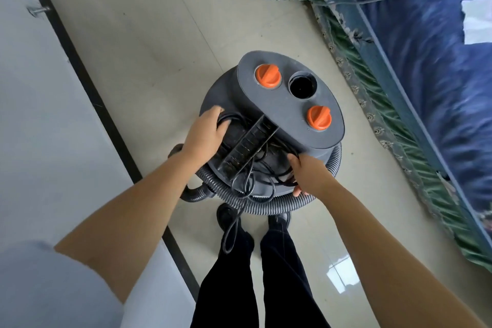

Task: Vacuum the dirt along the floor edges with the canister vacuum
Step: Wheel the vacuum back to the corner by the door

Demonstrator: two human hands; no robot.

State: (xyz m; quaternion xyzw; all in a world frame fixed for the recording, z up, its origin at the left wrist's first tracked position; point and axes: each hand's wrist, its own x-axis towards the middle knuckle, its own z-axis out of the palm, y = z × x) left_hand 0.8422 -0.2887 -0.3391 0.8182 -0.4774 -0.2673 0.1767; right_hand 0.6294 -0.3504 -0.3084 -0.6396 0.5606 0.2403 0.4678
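A grey canister vacuum (282,98) stands on the tiled floor in front of my feet, with two orange knobs and an open round port on its lid. A ribbed grey hose (255,202) is wound around its body. A black power cord (247,181) lies coiled on the lid by the carry handle (247,144), with a loop hanging down over my left shoe. My left hand (206,132) rests on the lid's left side, fingers on the cord coil. My right hand (306,176) grips the cord at the lid's near right edge.
A white wall with a dark baseboard (87,82) runs along the left, with a metal stopper (40,10) on it. A bed with a blue floral cover (431,66) and lace-trimmed skirt fills the right. Beige tile floor (149,24) lies between them.
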